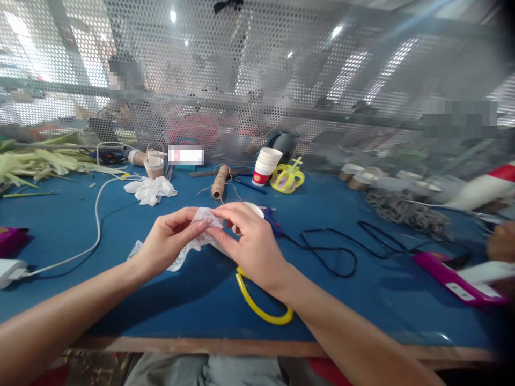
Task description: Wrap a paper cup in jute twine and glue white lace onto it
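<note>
A strip of thin white lace (203, 215) is pinched between my two hands above the blue table. My left hand (177, 236) is closed on it with thumb and fingers. From the other side, my right hand (249, 241) pinches its upper edge. A loose patterned end (177, 261) of the lace hangs below my left hand. Under my right wrist, a yellow loop handle (263, 315) lies on the table; the rest of that tool is hidden. Behind my right hand are a white round rim (254, 209), partly covered, and a blue glue gun (273, 221) with a black cord.
Further back stand a twine spool (219, 182), stacked paper cups (265, 166), a yellow crown-shaped piece (287, 178) and crumpled white material (151, 188). Grey cord (406, 212) and a purple power strip (458, 279) lie right, near another person's hand (501, 241). A white cable (96, 214) crosses the left.
</note>
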Demonstrator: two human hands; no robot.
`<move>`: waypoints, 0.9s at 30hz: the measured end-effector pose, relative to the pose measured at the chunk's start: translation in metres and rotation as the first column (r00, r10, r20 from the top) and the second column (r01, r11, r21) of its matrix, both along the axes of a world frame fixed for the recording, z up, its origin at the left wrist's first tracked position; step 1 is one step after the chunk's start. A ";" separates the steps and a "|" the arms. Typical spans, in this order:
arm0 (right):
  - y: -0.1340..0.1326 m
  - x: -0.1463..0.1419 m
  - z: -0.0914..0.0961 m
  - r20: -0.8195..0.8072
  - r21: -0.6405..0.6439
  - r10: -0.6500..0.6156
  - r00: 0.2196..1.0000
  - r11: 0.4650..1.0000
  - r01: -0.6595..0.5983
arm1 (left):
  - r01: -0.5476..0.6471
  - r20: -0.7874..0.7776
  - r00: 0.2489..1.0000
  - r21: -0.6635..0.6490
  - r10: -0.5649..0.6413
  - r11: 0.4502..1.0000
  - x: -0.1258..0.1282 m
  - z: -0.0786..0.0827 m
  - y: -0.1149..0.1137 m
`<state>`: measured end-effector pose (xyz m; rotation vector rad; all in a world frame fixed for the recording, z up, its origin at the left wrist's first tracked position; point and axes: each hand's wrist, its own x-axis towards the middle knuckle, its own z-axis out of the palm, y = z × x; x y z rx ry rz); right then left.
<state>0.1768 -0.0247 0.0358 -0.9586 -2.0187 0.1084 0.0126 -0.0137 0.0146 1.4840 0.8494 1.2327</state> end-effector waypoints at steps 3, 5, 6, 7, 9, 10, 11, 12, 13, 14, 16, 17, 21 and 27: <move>0.004 0.002 -0.002 -0.033 -0.009 0.021 0.999 1.000 -0.022 | -0.001 -0.062 0.998 0.060 0.004 0.998 -0.003 0.001 0.002; 0.003 0.004 0.000 -0.061 -0.086 0.048 0.997 0.995 -0.053 | -0.039 -0.103 0.993 0.160 0.057 0.986 -0.005 0.003 0.005; 0.002 0.004 0.002 -0.077 -0.135 0.061 0.995 0.988 -0.071 | -0.074 -0.118 0.988 0.207 0.100 0.976 -0.007 0.004 0.007; 0.001 0.005 0.004 -0.093 -0.179 0.074 0.993 0.980 -0.090 | -0.108 -0.126 0.982 0.240 0.142 0.965 -0.009 0.005 0.009; -0.001 0.006 0.008 -0.121 -0.245 0.103 0.987 0.961 -0.130 | -0.149 -0.135 0.973 0.263 0.189 0.953 -0.012 0.006 0.014; -0.002 0.007 0.009 -0.132 -0.268 0.116 0.984 0.952 -0.148 | -0.142 -0.140 0.973 0.262 0.183 0.954 -0.014 0.007 0.016; -0.003 0.007 0.011 -0.143 -0.284 0.126 0.982 0.945 -0.162 | -0.113 -0.150 0.976 0.258 0.155 0.960 -0.016 0.008 0.017; -0.004 0.008 0.011 -0.151 -0.296 0.132 0.980 0.940 -0.172 | -0.064 -0.164 0.981 0.252 0.108 0.966 -0.018 0.009 0.018; -0.005 0.008 0.012 -0.159 -0.306 0.136 0.978 0.935 -0.180 | -0.003 -0.181 0.982 0.243 0.049 0.970 -0.020 0.010 0.018; -0.005 0.008 0.013 -0.163 -0.318 0.139 0.977 0.930 -0.186 | 0.063 -0.199 0.980 0.228 -0.017 0.972 -0.020 0.011 0.017; -0.005 0.008 0.014 -0.154 -0.349 0.137 0.979 0.919 -0.183 | 0.174 -0.231 0.965 0.202 -0.126 0.964 -0.020 0.014 0.013; -0.005 0.007 0.014 -0.140 -0.366 0.127 0.982 0.915 -0.171 | 0.197 -0.249 0.958 0.204 -0.144 0.959 -0.019 0.015 0.011; -0.006 0.005 0.014 -0.077 -0.394 0.059 0.995 0.915 -0.084 | 0.093 -0.344 0.939 0.301 0.018 0.949 -0.009 0.019 0.000; -0.006 0.006 0.020 -0.047 -0.443 0.116 0.992 0.888 -0.125 | 0.092 -0.404 0.914 0.308 0.042 0.947 -0.008 0.028 0.004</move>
